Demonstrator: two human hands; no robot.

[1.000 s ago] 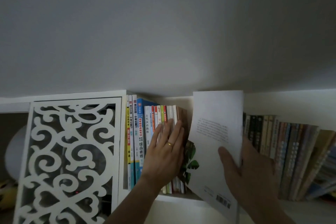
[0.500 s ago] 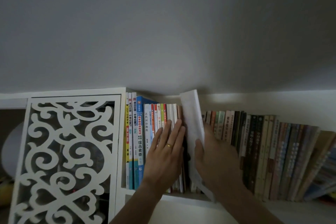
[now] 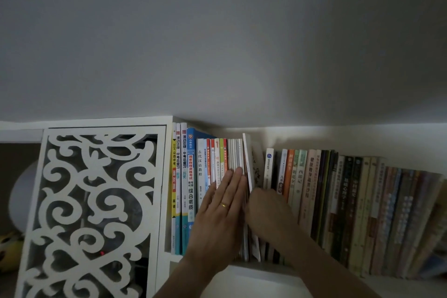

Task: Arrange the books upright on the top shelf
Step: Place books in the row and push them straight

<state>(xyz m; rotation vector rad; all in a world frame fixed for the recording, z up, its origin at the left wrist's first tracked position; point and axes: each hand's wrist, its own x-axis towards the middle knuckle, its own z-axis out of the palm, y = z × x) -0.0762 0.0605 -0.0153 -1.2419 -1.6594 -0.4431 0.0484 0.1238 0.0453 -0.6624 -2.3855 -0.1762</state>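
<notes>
A row of upright books (image 3: 191, 176) fills the left part of the top shelf (image 3: 249, 264). My left hand (image 3: 221, 210), wearing a gold ring, lies flat with straight fingers against their spines. A thin white book (image 3: 248, 159) stands almost upright in the gap just right of that group. My right hand (image 3: 267, 213) is against this white book from the right; its fingers are hidden, so I cannot tell its hold. More books (image 3: 338, 201) stand to the right, the far ones leaning.
A white carved lattice panel (image 3: 92, 205) closes the compartment on the left. The ceiling sits close above the shelf. A pale round object (image 3: 23, 196) and something yellow (image 3: 9, 247) show at the far left.
The white book has swung from showing its cover to standing edge-on in the gap. My right hand followed it into the row. My left hand has stayed on the spines.
</notes>
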